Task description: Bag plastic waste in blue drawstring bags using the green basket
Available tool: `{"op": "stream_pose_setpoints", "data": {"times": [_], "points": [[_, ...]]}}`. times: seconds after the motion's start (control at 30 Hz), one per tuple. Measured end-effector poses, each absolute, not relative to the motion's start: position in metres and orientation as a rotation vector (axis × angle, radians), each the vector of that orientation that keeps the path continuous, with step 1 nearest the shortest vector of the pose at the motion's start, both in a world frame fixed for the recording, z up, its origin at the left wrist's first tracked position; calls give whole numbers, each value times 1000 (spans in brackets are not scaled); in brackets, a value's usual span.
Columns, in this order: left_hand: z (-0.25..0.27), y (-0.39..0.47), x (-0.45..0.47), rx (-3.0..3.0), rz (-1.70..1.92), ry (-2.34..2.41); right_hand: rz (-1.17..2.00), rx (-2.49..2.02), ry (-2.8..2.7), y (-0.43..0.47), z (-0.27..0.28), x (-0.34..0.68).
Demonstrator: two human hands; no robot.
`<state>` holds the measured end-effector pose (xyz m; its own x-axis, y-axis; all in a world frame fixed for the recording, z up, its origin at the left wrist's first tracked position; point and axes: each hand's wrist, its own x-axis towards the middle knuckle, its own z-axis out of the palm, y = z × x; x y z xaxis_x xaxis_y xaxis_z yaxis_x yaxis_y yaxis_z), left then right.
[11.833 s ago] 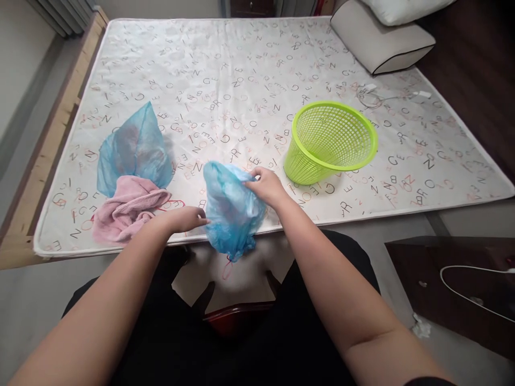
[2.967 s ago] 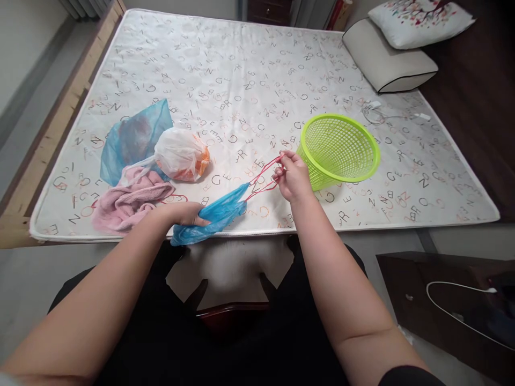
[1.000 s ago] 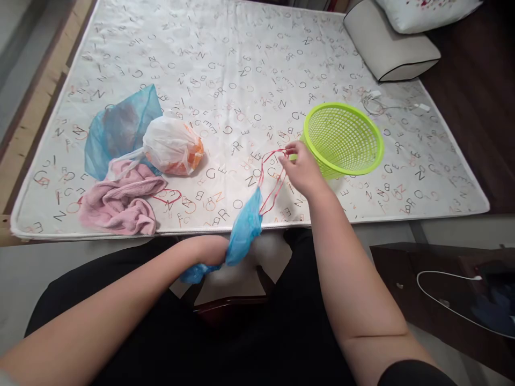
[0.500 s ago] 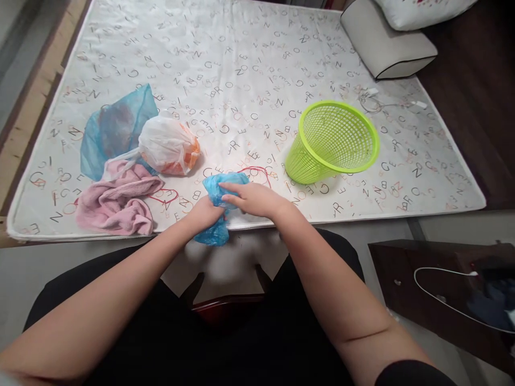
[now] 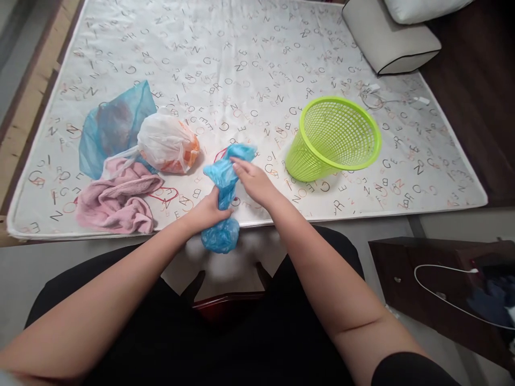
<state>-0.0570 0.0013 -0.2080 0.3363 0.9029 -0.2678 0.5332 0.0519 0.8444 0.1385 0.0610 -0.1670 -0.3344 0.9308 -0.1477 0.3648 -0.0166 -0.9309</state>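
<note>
A crumpled blue plastic bag (image 5: 227,179) is bunched lengthwise between my two hands at the mattress's near edge. My left hand (image 5: 213,210) wraps round its middle, and a puffed end of the bag hangs below that fist. At the upper part, my right hand (image 5: 251,179) pinches the bag between thumb and fingers. Part of a red cord (image 5: 220,155) shows behind the bag. To the left lie a pink cloth (image 5: 116,201) with a red cord loop, a white plastic bag (image 5: 167,142) with something orange inside, and a flat blue bag (image 5: 116,128).
A lime-green mesh basket (image 5: 341,136) stands tilted on the letter-printed mattress (image 5: 241,96), right of my hands. A grey cushion block (image 5: 392,40) and a white pillow (image 5: 422,8) are at the far right. Below right is a dark cabinet (image 5: 406,279) with a white cable (image 5: 420,292).
The blue bag has been stretched upward and its lower end now hangs puffed out. My right hand has moved up a little and pinches the bag's upper part; my left hand has turned round its middle.
</note>
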Motion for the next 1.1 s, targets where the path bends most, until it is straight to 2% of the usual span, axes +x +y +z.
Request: {"op": "stream_pose_setpoints", "data": {"times": [0.07,0.2,0.37,0.57,0.73,1.1], "points": [[-206,2,-57,1527,501,1302,1202,-1397,-1685,67,-162,146],[-205,5,-59,1450,316,1294,1002,-1502,-1735,76,-157,159],[-213,2,-60,1446,108,1194,932,-1641,-1765,90,-177,170],[-211,-8,-56,1396,-197,1083,857,-1722,-1548,104,-193,179],[-210,-15,-51,1371,-183,1199,920,-1754,-1627,103,-191,174],[-240,-18,-55,1361,-59,1335,944,-2085,-2269,74,-178,174]]}}
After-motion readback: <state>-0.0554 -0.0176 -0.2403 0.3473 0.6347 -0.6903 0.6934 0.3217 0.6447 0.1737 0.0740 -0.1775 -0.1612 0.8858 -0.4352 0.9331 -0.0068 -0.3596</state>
